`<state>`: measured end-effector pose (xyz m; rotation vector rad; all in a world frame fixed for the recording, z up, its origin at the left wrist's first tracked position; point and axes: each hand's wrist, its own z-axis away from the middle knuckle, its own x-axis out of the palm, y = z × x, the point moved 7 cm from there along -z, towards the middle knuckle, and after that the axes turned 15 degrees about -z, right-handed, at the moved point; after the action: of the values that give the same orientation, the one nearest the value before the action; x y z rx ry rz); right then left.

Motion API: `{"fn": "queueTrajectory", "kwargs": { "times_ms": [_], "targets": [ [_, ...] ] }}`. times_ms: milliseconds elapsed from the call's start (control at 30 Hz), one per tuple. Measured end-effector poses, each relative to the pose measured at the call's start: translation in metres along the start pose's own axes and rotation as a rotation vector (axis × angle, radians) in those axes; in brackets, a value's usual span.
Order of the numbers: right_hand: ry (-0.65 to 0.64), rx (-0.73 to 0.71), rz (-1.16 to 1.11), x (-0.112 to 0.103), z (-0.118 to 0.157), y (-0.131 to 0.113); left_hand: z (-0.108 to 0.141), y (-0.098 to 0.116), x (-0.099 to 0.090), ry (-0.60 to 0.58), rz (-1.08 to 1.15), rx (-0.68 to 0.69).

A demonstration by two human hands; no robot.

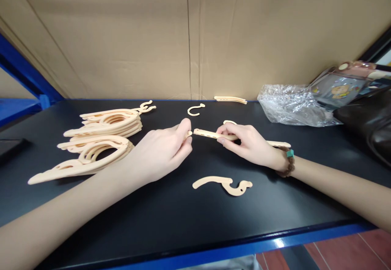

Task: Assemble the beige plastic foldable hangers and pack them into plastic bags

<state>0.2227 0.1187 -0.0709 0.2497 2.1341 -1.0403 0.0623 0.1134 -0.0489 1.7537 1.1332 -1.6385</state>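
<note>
My left hand [169, 150] is closed in a pinch on a small beige plastic piece [190, 133]; only its tip shows past the fingers. Close to that tip, my right hand [244, 139] grips a long beige hanger bar [205, 133] with small slots. A thin gap separates the bar's end from the piece. Beyond my right hand a beige strip end [279, 143] sticks out, and whether it belongs to the held bar I cannot tell. Part of a curved beige piece [229, 122] shows behind my fingers. Nearer to me lies a curved hanger arm with a hooked end [233, 186].
Stacked beige hangers [100, 156] fill the left side of the black table [171, 229]. A loose hook [195, 110] and a few slotted bars [230, 99] lie toward the back. Crumpled clear plastic [293, 105] and a dark bag [366, 115] are at right; cardboard [137, 38] stands behind.
</note>
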Motion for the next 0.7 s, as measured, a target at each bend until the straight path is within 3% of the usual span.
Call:
{"fn": "queueTrajectory", "kwargs": {
  "times_ms": [167,333,533,700],
  "targets": [
    [-0.002,0.021,-0.021,0.0,0.0,0.001,-0.001,-0.002,-0.002,0.054,0.051,0.022],
    [-0.05,0.051,-0.097,0.003,-0.001,0.004,-0.001,-0.001,0.003,0.026,0.059,0.071],
    [-0.071,0.03,-0.113,0.002,-0.002,0.001,-0.002,-0.006,-0.001,0.04,-0.072,-0.024],
    [-0.07,0.038,-0.139,0.002,-0.002,0.002,0.005,-0.002,-0.012,0.203,-0.099,0.011]
  ]
}}
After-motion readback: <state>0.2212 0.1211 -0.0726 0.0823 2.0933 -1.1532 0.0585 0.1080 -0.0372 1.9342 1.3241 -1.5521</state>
